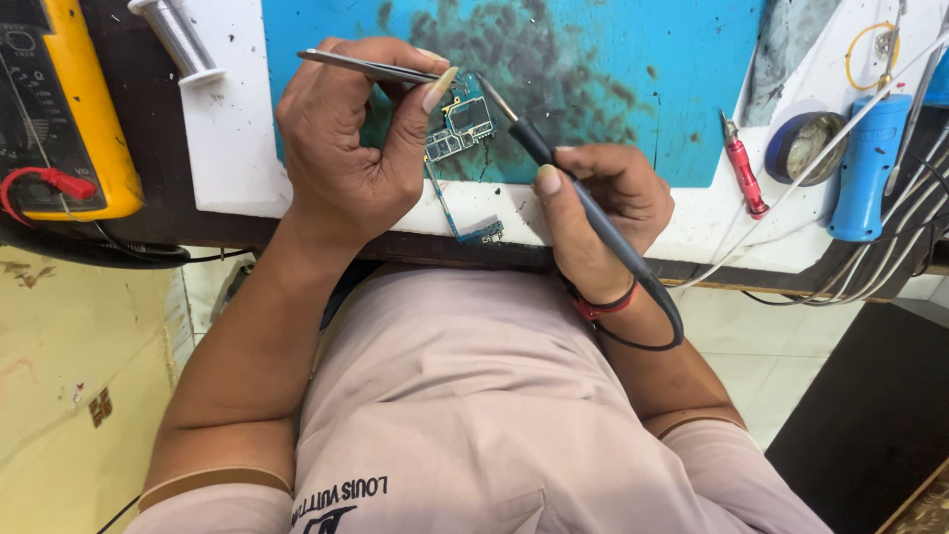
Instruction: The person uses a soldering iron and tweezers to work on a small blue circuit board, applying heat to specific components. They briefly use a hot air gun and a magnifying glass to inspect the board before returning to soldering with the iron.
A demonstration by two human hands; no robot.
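My left hand grips silver tweezers and rests over a small blue circuit board that lies on a stained blue mat. My right hand holds a black soldering iron like a pen, its metal tip touching the board's upper right edge. The iron's cable loops under my right wrist. A thin strip of the board runs down to a small end piece near the bench's front edge.
A yellow multimeter with a red plug sits at the far left, a solder spool beside it. To the right lie a red screwdriver, a tape roll, a blue tool and white cables.
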